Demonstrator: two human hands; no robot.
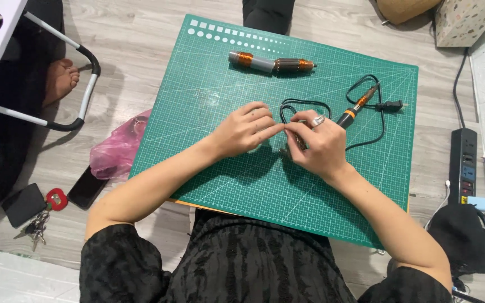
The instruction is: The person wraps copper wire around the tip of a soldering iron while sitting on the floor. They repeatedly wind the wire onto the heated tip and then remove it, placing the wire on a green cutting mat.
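Observation:
My left hand [245, 129] and my right hand [316, 147] meet fingertip to fingertip over the middle of a green cutting mat [225, 168]. Together they pinch a small thin item, too small to identify, right beside a loop of black cord [304, 102]. That cord belongs to a soldering iron [356, 108] with an orange and black handle, lying just past my right hand; its plug [391, 105] rests further right. My right hand wears a ring. A motor armature [271, 63] with copper windings lies at the far side of the mat.
A pink plastic bag [116, 151], a dark phone [87, 188], a black wallet [23, 205] and keys [37, 227] lie on the floor at left. A bare foot [60, 78] and a white stool frame [79, 84] are top left. A power strip [464, 163] is at right.

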